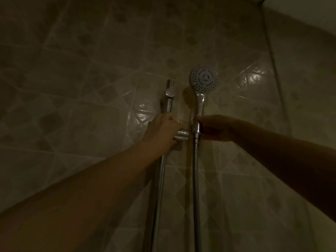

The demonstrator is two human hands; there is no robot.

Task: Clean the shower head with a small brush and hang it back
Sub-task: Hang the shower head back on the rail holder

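Here's the round chrome shower head (204, 79), upright, its pale grey face dotted with spray holes and turned outward. The slim shiny handle runs straight down to the chrome holder (181, 133), the right hand (216, 127) grips its base, and the ribbed metal hose (196, 179) hangs below.

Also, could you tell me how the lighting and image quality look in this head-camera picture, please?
Head view: very dim overall; bright glare patches on the tiled wall beside the shower head; the right hand, holding its handle, is nearly lost in shadow, while the left hand gripping the rail is somewhat better lit; wide-angle distortion bows the tile lines and wall corner.
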